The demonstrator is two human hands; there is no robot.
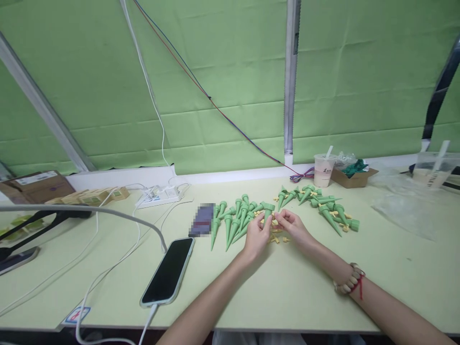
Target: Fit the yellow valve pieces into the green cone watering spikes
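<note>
My left hand (256, 235) holds a green plastic cone spike (267, 212) by its wide end, over the pale green table (294, 292). My right hand (292, 224) meets it from the right, fingertips pinched at the spike's end, seemingly on a small yellow piece. Small yellow pieces (277, 237) lie scattered just under both hands. A row of several green spikes (233, 221) lies to the left of my hands. A looser heap of green spikes (323, 207) mixed with yellow bits lies to the right and behind.
A black phone (168, 270) on a white cable lies at the front left. A white power strip (160, 195) sits at the back. A plastic cup (322, 169), a cardboard box (354, 176) and clear plastic bags (406, 201) stand at the back right.
</note>
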